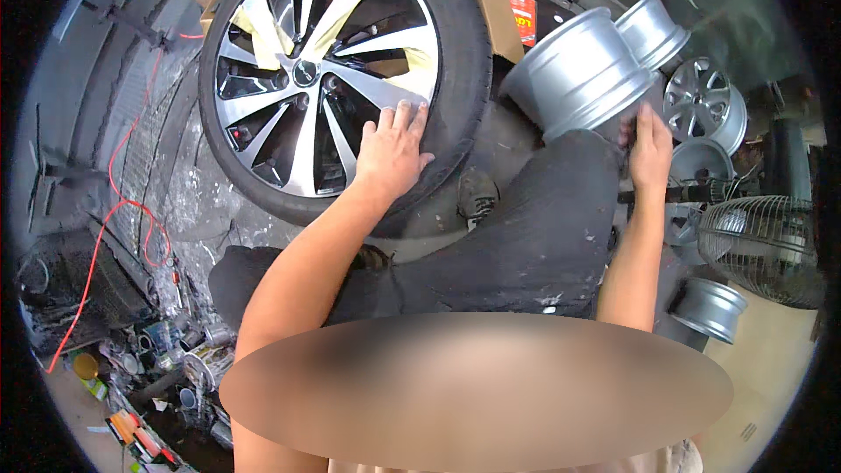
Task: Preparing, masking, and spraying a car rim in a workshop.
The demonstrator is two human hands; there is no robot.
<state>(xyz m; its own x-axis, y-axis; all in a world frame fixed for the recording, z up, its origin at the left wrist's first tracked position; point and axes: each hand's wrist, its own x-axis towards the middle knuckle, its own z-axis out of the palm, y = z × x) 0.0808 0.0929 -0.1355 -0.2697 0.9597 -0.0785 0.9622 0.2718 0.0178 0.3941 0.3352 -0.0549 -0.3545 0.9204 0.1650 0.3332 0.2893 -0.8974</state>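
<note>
A large car wheel lies face up in front of me, with polished silver and black spokes. Its black tire surrounds the rim. Strips of pale yellow masking tape cover parts of several spokes. My left hand rests on the wheel's near right rim edge, fingers spread and holding nothing. Beside my right knee, my right hand is raised close to a bare silver wheel rim. Its fingers are slightly bent and apart, with nothing visible between them; whether they touch the rim is unclear.
More silver rims and a spoked alloy wheel stand at the right, near a wire-caged fan. A cardboard box sits behind the tire. A red cord trails at left, above cluttered cans.
</note>
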